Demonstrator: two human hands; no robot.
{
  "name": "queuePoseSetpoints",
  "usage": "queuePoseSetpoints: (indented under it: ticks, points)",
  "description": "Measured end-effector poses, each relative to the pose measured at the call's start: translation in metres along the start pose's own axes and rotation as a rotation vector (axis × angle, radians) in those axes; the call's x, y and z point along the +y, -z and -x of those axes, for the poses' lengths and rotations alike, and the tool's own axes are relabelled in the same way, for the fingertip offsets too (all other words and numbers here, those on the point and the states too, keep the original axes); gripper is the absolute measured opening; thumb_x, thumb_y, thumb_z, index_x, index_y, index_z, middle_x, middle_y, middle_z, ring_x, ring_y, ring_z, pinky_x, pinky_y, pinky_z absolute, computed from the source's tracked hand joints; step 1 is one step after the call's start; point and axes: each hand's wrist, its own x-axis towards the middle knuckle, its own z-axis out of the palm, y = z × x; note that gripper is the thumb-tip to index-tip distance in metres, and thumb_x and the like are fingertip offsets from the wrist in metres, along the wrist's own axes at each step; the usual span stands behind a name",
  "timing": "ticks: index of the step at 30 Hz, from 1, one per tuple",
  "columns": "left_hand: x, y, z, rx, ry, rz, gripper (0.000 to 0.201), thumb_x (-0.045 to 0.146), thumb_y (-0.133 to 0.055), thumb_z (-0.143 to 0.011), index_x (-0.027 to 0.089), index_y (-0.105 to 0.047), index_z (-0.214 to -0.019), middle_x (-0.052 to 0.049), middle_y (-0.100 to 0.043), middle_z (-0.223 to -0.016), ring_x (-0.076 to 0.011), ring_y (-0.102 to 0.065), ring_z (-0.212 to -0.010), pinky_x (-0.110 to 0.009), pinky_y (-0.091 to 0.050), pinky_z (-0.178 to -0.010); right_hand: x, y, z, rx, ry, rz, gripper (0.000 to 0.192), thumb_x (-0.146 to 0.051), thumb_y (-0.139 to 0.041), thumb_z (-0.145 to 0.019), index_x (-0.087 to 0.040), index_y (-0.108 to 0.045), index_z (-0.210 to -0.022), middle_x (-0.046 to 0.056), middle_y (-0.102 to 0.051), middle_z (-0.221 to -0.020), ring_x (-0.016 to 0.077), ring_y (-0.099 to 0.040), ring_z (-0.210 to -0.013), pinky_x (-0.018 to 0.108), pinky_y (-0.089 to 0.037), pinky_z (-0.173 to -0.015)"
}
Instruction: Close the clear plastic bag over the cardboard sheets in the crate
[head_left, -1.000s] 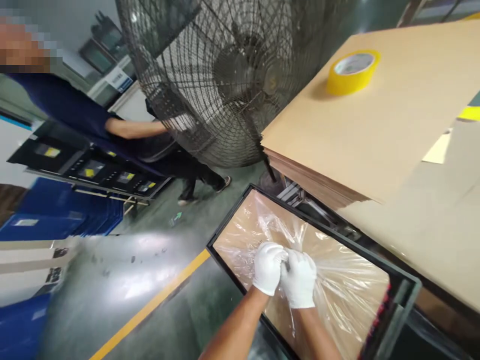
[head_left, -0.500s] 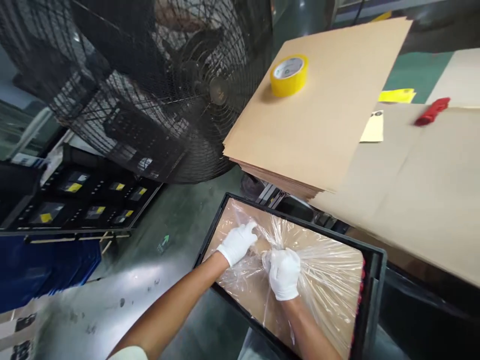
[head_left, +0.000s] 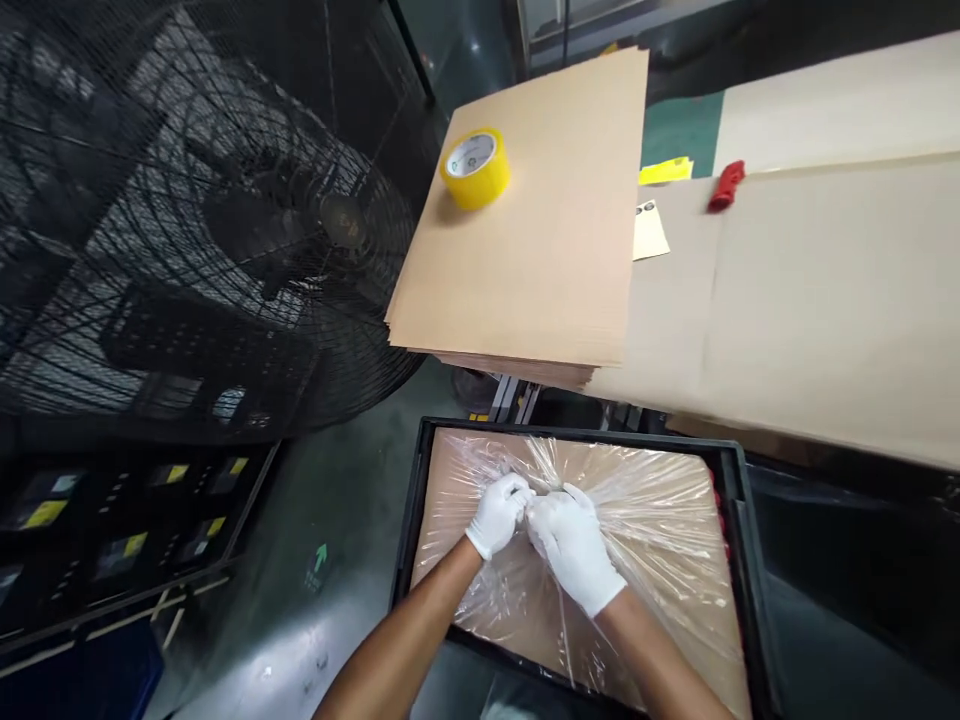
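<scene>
My gloved left hand (head_left: 498,514) and right hand (head_left: 571,545) meet at the centre of a black crate (head_left: 414,512) at 6 o'clock, both closed in a pinch on the gathered neck of a clear plastic bag (head_left: 660,520). The film fans out in creases from that pinch and covers a brown cardboard sheet (head_left: 448,475) lying inside the crate. The crate rests low, over a dark green glossy floor (head_left: 352,470) that bears a small green arrow mark (head_left: 320,556) at 8 o'clock. At 12 o'clock a stack of corrugated cardboard sheets (head_left: 540,260) carries a yellow tape roll (head_left: 475,166) near its far left corner. At 2 o'clock a broad flattened carton (head_left: 825,290) adjoins the stack; a red tool (head_left: 726,186), a yellow label (head_left: 666,171) and a pale tag (head_left: 649,230) lie near its far edge. A large black wire-guard fan (head_left: 225,220) fills 10 o'clock. Below it, at 8 o'clock, black trays with yellow stickers (head_left: 135,500) sit in a row.
</scene>
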Motion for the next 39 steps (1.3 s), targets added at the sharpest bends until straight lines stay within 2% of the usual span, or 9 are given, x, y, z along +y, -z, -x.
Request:
queuePoseSetpoints:
  ticks: [8, 14, 17, 20, 23, 26, 29, 33, 39]
  points:
    - [0.023, 0.017, 0.039, 0.043, -0.058, 0.117, 0.034, 0.046, -0.049, -0.084, 0.020, -0.046, -0.063, 0.005, -0.043, -0.059, -0.0074, -0.033, -0.047, -0.022, -0.031, -0.048, 0.001, -0.010, 0.007, 0.144, -0.036, -0.002, 0.036, -0.015, -0.031, -0.093, -0.019, -0.061, -0.073, 0.003, -0.061, -0.068, 0.0171, -0.053, -0.070, 0.037, -0.034, -0.090]
    - [0.002, -0.007, 0.038, 0.075, -0.071, 0.020, 0.032, 0.043, -0.049, -0.083, 0.021, -0.046, -0.060, 0.005, -0.044, -0.053, -0.0105, -0.042, -0.047, -0.023, -0.040, -0.050, 0.006, -0.020, 0.009, 0.179, -0.010, 0.071, 0.036, -0.020, -0.030, -0.095, -0.020, -0.053, -0.067, 0.002, -0.055, -0.063, 0.0179, -0.047, -0.065, 0.038, -0.038, -0.084]
    - [-0.001, -0.008, 0.034, 0.258, -0.052, -0.125, 0.031, 0.040, -0.049, -0.084, 0.021, -0.049, -0.061, 0.000, -0.051, -0.059, -0.0164, -0.053, -0.060, -0.031, -0.048, -0.065, 0.006, -0.022, 0.009, 0.188, -0.017, 0.114, 0.035, -0.019, -0.030, -0.096, -0.020, -0.054, -0.070, 0.004, -0.056, -0.066, 0.0189, -0.048, -0.068, 0.040, -0.037, -0.085]
    - [0.013, 0.004, 0.030, 0.490, -0.064, -0.335, 0.018, 0.034, -0.059, -0.080, 0.017, -0.061, -0.085, -0.014, -0.059, -0.104, -0.0301, -0.053, -0.107, -0.047, -0.040, -0.098, 0.006, -0.025, 0.009, 0.209, -0.033, 0.154, 0.033, -0.019, -0.032, -0.096, -0.019, -0.056, -0.073, 0.005, -0.058, -0.068, 0.0203, -0.048, -0.070, 0.042, -0.037, -0.087]
    - [0.029, 0.018, 0.020, 0.321, -0.051, -0.851, 0.051, 0.019, -0.065, -0.074, 0.019, -0.056, -0.124, -0.018, -0.044, -0.139, -0.0382, -0.040, -0.127, -0.054, -0.034, -0.103, 0.005, -0.028, 0.007, 0.226, -0.040, 0.177, 0.034, -0.020, -0.032, -0.096, -0.019, -0.057, -0.072, 0.006, -0.058, -0.067, 0.0210, -0.049, -0.070, 0.043, -0.037, -0.087]
    - [0.033, 0.032, 0.009, 0.068, 0.010, -1.148, 0.060, 0.000, -0.055, -0.072, 0.018, -0.054, -0.129, -0.019, -0.046, -0.139, -0.0348, -0.051, -0.117, -0.047, -0.045, -0.091, 0.004, -0.029, 0.005, 0.248, -0.045, 0.189, 0.035, -0.020, -0.033, -0.096, -0.019, -0.057, -0.070, 0.006, -0.059, -0.067, 0.0213, -0.049, -0.070, 0.042, -0.038, -0.085]
    - [0.027, 0.048, 0.004, -0.030, -0.008, -1.146, 0.048, -0.005, -0.048, -0.073, 0.015, -0.063, -0.114, -0.018, -0.060, -0.121, -0.0282, -0.059, -0.104, -0.040, -0.048, -0.086, 0.002, -0.030, 0.002, 0.269, -0.048, 0.185, 0.035, -0.020, -0.033, -0.096, -0.019, -0.058, -0.072, 0.006, -0.061, -0.069, 0.0212, -0.050, -0.069, 0.041, -0.037, -0.082]
    - [0.029, 0.068, 0.001, -0.131, -0.090, -1.093, 0.021, 0.005, -0.051, -0.080, 0.016, -0.068, -0.081, -0.014, -0.067, -0.096, -0.0304, -0.059, -0.102, -0.048, -0.042, -0.094, 0.002, -0.031, 0.001, 0.292, -0.036, 0.145, 0.031, -0.021, -0.034, -0.096, -0.018, -0.063, -0.085, 0.006, -0.066, -0.076, 0.0211, -0.056, -0.076, 0.040, -0.038, -0.085]
    - [0.041, 0.069, -0.013, -0.104, -0.140, -0.807, 0.021, 0.004, -0.052, -0.079, 0.019, -0.065, -0.075, -0.006, -0.068, -0.081, -0.0221, -0.063, -0.086, -0.038, -0.046, -0.088, 0.006, -0.034, 0.006, 0.360, -0.031, 0.092, 0.030, -0.019, -0.034, -0.095, -0.019, -0.063, -0.096, 0.006, -0.071, -0.088, 0.0195, -0.061, -0.084, 0.039, -0.039, -0.091]
